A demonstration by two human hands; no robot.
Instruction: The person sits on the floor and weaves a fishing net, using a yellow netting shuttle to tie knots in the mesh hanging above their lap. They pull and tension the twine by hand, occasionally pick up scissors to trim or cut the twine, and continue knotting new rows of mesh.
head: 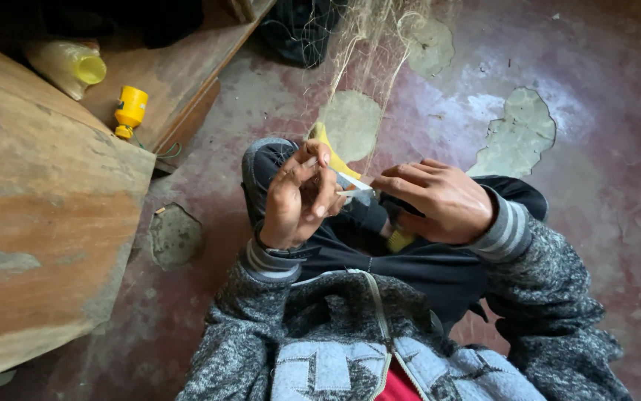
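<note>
Fingers of left hand (300,194) pinching fine net (369,52), white flat needle (352,186) lying crosswise between both hands above the lap, right hand (439,202) curled over it, slightly nearer.

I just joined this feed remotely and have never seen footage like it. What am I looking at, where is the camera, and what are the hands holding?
There is one picture, from a camera worn on the person's head, looking down over a grey jacket and dark trousers. No machine: two bare hands. The left hand pinches fine netting that runs up and away. The right hand holds a flat whitish tool pointing toward the left fingers. A yellow piece shows behind them. On the wooden boards at left lie a yellow spool and a pale plastic bottle. Below is a worn reddish floor.
</note>
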